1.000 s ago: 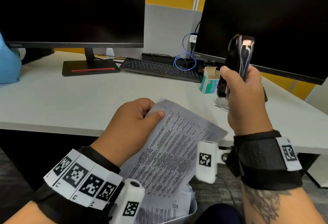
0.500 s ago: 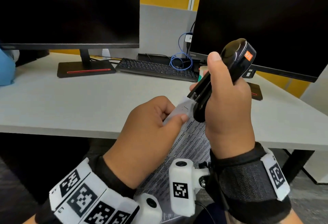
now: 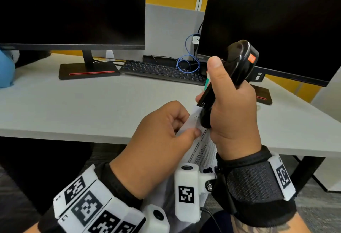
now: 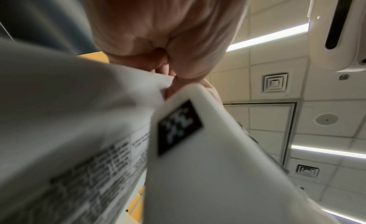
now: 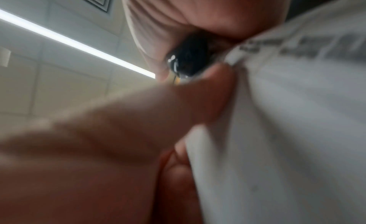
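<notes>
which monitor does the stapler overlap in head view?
The right monitor: the stapler, gripped by the right hand and biting the paper the left hand pinches, overlaps its lower-left corner; the left monitor stands clear.

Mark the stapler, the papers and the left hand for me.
stapler (image 3: 238, 62), head view, glossy black top arm.
papers (image 3: 202, 150), head view, printed part below the stapler.
left hand (image 3: 158, 140), head view, back of the hand.
</notes>
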`<state>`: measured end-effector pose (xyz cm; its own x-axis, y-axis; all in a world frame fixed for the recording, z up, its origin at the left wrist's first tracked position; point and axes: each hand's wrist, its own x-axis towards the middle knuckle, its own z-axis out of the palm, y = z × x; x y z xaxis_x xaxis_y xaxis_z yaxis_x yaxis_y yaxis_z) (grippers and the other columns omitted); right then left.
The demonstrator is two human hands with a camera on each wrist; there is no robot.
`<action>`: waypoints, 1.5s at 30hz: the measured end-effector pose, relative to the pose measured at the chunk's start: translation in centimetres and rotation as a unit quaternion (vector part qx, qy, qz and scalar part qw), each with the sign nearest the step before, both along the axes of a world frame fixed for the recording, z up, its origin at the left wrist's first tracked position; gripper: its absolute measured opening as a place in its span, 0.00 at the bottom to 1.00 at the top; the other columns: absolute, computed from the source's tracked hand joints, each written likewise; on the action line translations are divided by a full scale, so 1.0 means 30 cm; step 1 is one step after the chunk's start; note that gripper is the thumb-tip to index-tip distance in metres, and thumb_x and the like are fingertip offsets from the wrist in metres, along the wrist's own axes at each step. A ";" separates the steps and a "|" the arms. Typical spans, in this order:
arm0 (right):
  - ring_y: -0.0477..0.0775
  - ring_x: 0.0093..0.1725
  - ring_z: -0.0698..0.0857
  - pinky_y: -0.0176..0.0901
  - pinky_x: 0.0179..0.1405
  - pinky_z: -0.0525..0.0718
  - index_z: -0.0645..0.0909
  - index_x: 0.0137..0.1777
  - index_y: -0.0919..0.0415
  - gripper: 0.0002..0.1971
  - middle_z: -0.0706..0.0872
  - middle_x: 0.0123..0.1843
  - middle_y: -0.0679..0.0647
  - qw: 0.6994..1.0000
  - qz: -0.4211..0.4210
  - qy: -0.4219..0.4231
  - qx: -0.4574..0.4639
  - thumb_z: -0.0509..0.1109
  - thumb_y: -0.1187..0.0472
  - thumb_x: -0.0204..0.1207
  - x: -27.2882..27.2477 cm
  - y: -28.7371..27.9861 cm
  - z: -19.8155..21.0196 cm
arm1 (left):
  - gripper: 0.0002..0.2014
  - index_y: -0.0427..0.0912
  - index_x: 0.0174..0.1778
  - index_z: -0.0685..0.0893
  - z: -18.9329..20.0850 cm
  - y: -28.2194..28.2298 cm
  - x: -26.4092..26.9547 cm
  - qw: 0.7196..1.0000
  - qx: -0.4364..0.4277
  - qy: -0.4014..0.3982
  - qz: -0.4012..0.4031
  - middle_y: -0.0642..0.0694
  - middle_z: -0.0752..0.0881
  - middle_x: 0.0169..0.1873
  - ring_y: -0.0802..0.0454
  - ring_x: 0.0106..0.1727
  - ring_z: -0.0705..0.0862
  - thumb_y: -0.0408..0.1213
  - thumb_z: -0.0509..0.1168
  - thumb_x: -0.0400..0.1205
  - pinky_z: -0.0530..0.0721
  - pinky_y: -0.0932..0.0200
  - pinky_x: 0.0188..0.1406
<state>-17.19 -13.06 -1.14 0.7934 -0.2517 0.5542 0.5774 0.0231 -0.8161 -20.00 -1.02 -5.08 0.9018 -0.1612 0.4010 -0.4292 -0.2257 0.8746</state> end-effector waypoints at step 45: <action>0.53 0.31 0.78 0.57 0.36 0.80 0.76 0.27 0.49 0.21 0.74 0.25 0.48 0.999 -0.042 0.008 0.022 0.69 0.33 0.67 0.002 -0.004 0.004 | 0.06 0.45 0.35 0.86 0.005 0.020 0.015 0.989 -0.132 -0.015 0.060 0.44 0.90 0.32 0.51 0.33 0.87 0.37 0.75 0.76 0.88 0.55 0.37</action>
